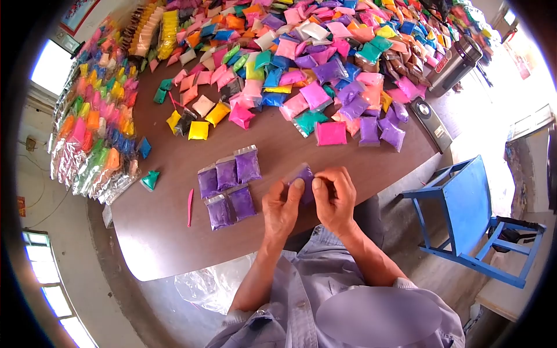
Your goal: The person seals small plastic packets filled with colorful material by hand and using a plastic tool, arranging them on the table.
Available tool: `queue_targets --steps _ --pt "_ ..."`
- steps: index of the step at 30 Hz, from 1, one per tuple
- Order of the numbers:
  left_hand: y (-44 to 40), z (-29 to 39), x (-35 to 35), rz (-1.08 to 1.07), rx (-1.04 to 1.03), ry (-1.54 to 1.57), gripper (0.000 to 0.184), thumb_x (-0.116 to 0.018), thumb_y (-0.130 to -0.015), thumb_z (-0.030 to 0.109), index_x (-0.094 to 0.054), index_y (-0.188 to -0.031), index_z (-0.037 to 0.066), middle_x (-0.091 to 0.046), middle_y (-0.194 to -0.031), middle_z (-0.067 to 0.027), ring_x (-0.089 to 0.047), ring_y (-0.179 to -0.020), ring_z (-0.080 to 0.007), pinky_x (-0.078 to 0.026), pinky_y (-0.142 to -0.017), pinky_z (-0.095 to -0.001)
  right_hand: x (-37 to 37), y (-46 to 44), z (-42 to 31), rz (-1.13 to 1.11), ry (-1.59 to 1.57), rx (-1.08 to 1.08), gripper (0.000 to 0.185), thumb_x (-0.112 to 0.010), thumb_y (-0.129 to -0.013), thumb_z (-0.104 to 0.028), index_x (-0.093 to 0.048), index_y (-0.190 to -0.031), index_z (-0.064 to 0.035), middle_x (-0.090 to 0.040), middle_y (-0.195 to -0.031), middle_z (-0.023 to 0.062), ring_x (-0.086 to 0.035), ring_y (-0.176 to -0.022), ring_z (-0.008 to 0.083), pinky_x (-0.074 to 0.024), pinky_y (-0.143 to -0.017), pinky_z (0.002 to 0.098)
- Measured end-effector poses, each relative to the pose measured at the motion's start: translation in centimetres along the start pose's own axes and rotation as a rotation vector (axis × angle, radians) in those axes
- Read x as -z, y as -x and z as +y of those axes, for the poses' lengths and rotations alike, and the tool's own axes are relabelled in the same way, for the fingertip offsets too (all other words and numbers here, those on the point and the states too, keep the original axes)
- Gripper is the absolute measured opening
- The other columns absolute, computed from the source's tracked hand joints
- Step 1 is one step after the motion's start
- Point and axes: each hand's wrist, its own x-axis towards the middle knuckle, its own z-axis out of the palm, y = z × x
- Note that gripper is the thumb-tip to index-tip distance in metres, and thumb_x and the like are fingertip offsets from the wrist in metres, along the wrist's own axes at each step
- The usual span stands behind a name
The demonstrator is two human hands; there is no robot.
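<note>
Between my left hand [281, 210] and my right hand [334, 197] is a small clear packet of purple clay-like stuff [303, 176]. Both thumbs press on its face, and the fingers of both hands curl behind it. To the left of my hands, several purple packets [226, 172] lie flat in two rows on the brown table [162, 243], with a purple packet [241, 203] closest to my left hand. A thin pink stick-like tool [190, 207] rests left of those rows.
A large heap of coloured packets [278, 58] covers the table's far side. Packed bags [93, 122] line the left edge. At the right stand a metal flask [455, 65] and a silver-black box [430, 123]. Beside the table is a blue stool [464, 203]; clear plastic [212, 284] lies below.
</note>
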Motion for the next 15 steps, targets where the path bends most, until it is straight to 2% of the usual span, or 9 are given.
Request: queue_targets --steps 2,3,6,7,8,10,13,15 --pt "-0.2 -0.5 0.6 0.038 -0.132 -0.213 0.019 -0.065 -0.101 0.017 -0.069 -0.097 -0.001 -0.063 -0.084 0.0035 -0.051 -0.076 -0.0049 -0.045 -0.065 -0.0247 -0.3 0.3 0.1 0.032 0.096 0.126 0.013 -0.07 -0.087 -0.004 -0.067 -0.099 -0.0011 -0.063 -0.094 0.0149 -0.064 -0.082 0.0292 -0.0518 -0.07 0.0357" --pt "-0.1 -0.2 0.7 0.039 -0.132 -0.212 0.019 -0.065 -0.101 0.017 -0.069 -0.097 -0.001 -0.063 -0.084 0.0035 -0.051 -0.076 -0.0049 -0.045 -0.065 -0.0247 -0.4 0.2 0.3 0.007 0.118 0.153 0.02 -0.071 -0.083 -0.003 -0.068 -0.103 -0.0002 -0.065 -0.096 0.0164 -0.064 -0.085 0.0332 -0.0536 -0.074 0.0382" --pt "0.3 0.4 0.8 0.041 -0.032 -0.064 0.025 -0.061 -0.104 0.023 -0.069 -0.101 -0.001 -0.063 -0.089 0.0023 -0.052 -0.081 -0.0061 -0.045 -0.071 -0.025 -0.4 -0.2 -0.1 -0.032 0.12 0.186 0.023 -0.072 -0.082 -0.005 -0.068 -0.104 0.0008 -0.066 -0.098 0.0177 -0.064 -0.086 0.0336 -0.0542 -0.075 0.0391" --pt "0.3 0.4 0.9 0.029 -0.055 -0.05 0.027 -0.059 -0.105 0.024 -0.069 -0.104 -0.001 -0.063 -0.089 0.0019 -0.052 -0.083 -0.0064 -0.045 -0.074 -0.025 -0.1 -0.2 0.1 -0.075 0.145 0.228 0.025 -0.069 -0.09 -0.011 -0.068 -0.11 0.0038 -0.065 -0.105 0.0182 -0.066 -0.079 0.0271 -0.0535 -0.071 0.0325" --pt "0.4 0.3 0.9 0.018 -0.078 -0.035 0.03 -0.058 -0.106 0.026 -0.069 -0.106 -0.001 -0.063 -0.09 0.0014 -0.052 -0.084 -0.0067 -0.045 -0.076 -0.0251 -0.1 -0.3 -0.2 -0.078 0.147 0.229 0.025 -0.069 -0.09 -0.011 -0.068 -0.11 0.0038 -0.065 -0.105 0.0182 -0.066 -0.079 0.0271 -0.0535 -0.071 0.0325" --pt "0.2 0.5 0.5 0.005 -0.103 0.006 0.027 -0.06 -0.105 0.024 -0.069 -0.109 -0.001 -0.065 -0.091 0.0007 -0.054 -0.084 -0.0064 -0.046 -0.076 -0.0243 0.0 -0.5 -1.1 -0.098 0.066 0.121 0.023 -0.07 -0.085 -0.008 -0.069 -0.105 0.0025 -0.068 -0.096 0.0183 -0.066 -0.084 0.0333 -0.0552 -0.074 0.039" --pt "0.0 -0.5 0.8 0.005 -0.087 0.084 0.023 -0.063 -0.103 0.021 -0.069 -0.111 0.0 -0.067 -0.091 0.0001 -0.056 -0.082 -0.0064 -0.048 -0.076 -0.0244 0.2 -0.2 -0.8 -0.149 0.039 0.02 0.019 -0.068 -0.088 -0.008 -0.07 -0.103 0.0032 -0.069 -0.091 0.0185 -0.067 -0.082 0.0333 -0.0548 -0.072 0.0388" --pt "0.0 -0.4 0.8 0.06 -0.036 0.052 0.02 -0.066 -0.101 0.017 -0.07 -0.112 0.001 -0.069 -0.089 0.0003 -0.058 -0.08 -0.0064 -0.048 -0.074 -0.0242 0.3 -0.2 -0.5 -0.158 0.01 0.08 0.018 -0.065 -0.09 -0.009 -0.069 -0.102 0.0043 -0.067 -0.087 0.0173 -0.065 -0.076 0.0298 -0.052 -0.067 0.0368"
